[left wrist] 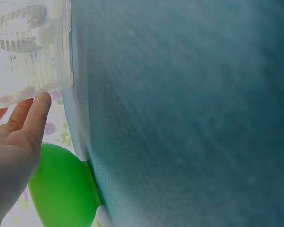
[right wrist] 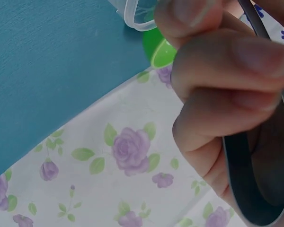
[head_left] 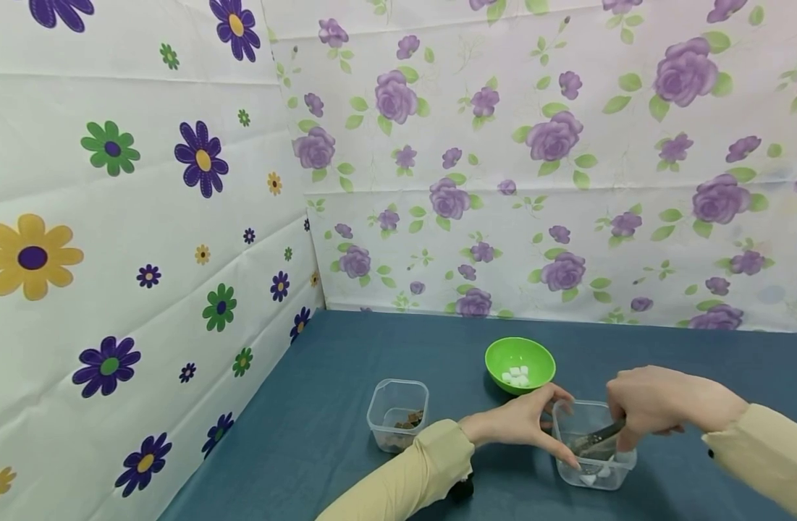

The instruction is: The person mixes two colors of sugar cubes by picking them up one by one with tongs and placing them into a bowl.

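Dark metal tongs (head_left: 599,438) are held in my right hand (head_left: 648,405), their slotted heads down inside a clear plastic container (head_left: 600,480). White pieces lie at the bottom of that container. The bent end of the tongs (right wrist: 260,203) shows beneath my curled fingers in the right wrist view. My left hand (head_left: 515,421) holds the container from its left side, thumb at the near part and fingers at the far part. In the left wrist view, fingertips touch the container's wall (left wrist: 61,56). Whether the tongs pinch a piece is hidden.
Behind my left hand stands a green bowl (head_left: 505,353) with several white cubes (head_left: 517,375) in it. To the left is another clear container (head_left: 380,412) holding brown pieces (head_left: 409,420). A blue cloth (head_left: 294,434) covers the table; flowered sheets (head_left: 437,145) hang at the back and left.
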### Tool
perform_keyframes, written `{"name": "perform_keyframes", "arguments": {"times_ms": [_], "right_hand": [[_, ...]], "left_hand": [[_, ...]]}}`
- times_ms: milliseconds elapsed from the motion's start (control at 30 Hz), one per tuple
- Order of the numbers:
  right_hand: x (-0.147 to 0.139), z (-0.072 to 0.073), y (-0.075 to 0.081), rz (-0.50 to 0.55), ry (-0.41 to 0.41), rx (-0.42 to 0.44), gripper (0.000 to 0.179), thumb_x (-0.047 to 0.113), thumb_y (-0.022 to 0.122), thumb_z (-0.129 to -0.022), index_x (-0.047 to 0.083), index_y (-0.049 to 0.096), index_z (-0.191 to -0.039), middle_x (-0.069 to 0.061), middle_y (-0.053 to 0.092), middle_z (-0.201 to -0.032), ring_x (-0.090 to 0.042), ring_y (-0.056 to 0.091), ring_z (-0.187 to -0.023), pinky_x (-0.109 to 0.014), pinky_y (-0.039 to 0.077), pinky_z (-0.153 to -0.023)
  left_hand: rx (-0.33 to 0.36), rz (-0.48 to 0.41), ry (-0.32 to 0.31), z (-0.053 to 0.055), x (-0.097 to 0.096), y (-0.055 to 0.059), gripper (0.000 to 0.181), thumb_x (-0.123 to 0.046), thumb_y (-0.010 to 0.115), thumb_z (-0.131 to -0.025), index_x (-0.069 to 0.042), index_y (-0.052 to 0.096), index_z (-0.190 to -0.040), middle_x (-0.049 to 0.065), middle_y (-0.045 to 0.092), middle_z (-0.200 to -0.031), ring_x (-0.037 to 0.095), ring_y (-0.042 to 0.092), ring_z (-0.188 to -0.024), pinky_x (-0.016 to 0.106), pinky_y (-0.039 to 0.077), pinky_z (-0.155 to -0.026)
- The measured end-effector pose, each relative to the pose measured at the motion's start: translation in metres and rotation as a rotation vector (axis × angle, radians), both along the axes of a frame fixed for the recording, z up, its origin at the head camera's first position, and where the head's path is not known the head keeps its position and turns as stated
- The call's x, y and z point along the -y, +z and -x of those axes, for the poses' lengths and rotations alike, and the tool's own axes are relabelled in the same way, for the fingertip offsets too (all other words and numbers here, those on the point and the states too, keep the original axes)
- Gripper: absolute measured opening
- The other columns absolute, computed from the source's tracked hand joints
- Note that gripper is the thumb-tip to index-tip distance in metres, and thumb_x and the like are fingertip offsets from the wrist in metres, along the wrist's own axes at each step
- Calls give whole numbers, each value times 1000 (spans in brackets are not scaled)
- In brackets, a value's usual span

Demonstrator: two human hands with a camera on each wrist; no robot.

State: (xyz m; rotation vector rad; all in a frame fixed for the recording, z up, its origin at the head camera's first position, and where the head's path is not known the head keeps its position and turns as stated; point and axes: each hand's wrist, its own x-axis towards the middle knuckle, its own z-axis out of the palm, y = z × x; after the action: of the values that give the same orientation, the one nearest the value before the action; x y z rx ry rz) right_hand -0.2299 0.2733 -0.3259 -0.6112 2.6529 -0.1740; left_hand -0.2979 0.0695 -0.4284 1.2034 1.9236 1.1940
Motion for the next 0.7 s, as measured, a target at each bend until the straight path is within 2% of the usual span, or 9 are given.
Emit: {"name": "perform_keyframes", "arguments": {"times_ms": [367,700], "right_hand": [[-21,-6,7,43,-32,-40,21,41,74,-69,28,61,-58,7,44,-39,-5,36,-29,-24,41,-34],[-39,-11,18,100,-41,-38,21,45,70,-73,29,61,-64,9,42,-40,-4,35,-29,-24,40,-32]], "left_hand": [[-8,-3,4,-1,0,1,65,-2,70,-79,-13,33,-132,-9,42,-120,7,42,-110,16,42,-85],[-4,-3,3,-1,0,0,64,-1,69,-80,-14,33,-131,-7,42,-120,7,43,-109,17,42,-85]]}}
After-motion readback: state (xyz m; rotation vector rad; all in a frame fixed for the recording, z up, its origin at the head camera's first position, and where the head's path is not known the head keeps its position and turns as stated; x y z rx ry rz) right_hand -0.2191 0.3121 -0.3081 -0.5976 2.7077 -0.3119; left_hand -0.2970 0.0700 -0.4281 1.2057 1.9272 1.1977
